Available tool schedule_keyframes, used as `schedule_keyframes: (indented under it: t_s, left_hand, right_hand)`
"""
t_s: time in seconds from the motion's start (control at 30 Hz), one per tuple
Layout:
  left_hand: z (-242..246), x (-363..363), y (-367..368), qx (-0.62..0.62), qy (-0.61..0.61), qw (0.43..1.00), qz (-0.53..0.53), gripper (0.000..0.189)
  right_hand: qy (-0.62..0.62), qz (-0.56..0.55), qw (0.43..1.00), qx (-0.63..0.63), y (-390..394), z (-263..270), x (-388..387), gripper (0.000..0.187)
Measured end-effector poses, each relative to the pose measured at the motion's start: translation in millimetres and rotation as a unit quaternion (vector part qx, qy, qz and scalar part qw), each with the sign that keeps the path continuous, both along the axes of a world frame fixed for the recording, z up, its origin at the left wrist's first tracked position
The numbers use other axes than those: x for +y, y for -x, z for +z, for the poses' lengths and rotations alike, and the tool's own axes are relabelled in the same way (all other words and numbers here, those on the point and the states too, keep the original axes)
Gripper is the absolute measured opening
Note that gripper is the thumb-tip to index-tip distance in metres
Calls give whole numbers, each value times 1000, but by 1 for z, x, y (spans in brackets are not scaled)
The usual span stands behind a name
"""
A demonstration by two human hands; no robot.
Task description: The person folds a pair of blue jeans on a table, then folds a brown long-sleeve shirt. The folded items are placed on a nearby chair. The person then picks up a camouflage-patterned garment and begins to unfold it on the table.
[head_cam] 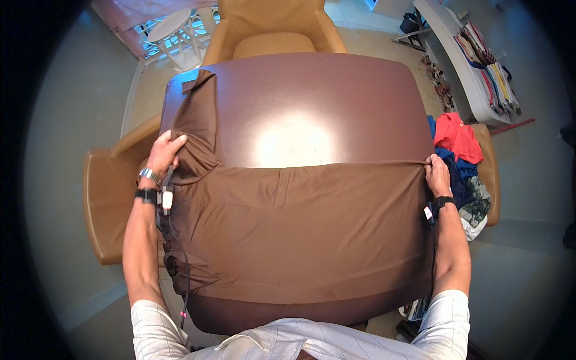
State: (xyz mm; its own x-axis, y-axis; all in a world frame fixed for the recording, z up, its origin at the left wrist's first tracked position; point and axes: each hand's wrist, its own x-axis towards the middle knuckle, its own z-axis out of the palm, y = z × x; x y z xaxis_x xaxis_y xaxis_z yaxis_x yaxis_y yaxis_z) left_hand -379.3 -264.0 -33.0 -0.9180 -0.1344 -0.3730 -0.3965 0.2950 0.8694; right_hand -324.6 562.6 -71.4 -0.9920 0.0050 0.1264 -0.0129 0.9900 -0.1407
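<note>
A brown long-sleeved garment [306, 234], seemingly a shirt, is spread sideways across the near half of a dark reddish-brown table [360, 90]. At the left, my left hand [164, 153] pinches its fabric near the base of one sleeve [198, 112], which stretches away towards the table's far left corner. My right hand [437, 175] grips the opposite end of the far edge at the table's right side, and that edge looks taut between the hands. Creases and bunched cloth [193, 270] gather at the near left, partly over the table's edge.
Tan armchairs stand at the far side [274, 27] and left [101, 207]. Another chair [492, 180] at the right bears heaped clothes, including a red garment [459, 137]. Beyond are a white shelf unit [477, 96] with folded items and a white stool [168, 24]. A cable [186, 261] hangs from my left wrist.
</note>
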Motion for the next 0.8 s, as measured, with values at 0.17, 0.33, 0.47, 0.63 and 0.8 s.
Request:
schedule_keyframes:
  t_s: [0.17,0.33,0.47,0.63,0.8]
  left_hand:
    - [58,-5,-87,87,-3,996,-4,37]
    - [22,-51,-215,37,-20,999,13,31]
    - [-32,-58,-299,-16,-169,979,116,33]
    - [-45,-56,-315,12,-212,969,131,37]
    - [-43,-53,-320,28,-248,958,140,36]
  right_hand:
    - [41,-24,993,107,-55,15,-29,17]
    - [60,-62,988,132,-169,12,-46,18]
    - [44,-91,993,58,-241,-15,-40,28]
    - [106,-131,982,87,-260,-21,-31,28]
    - [243,-183,950,69,-255,-24,-16,27]
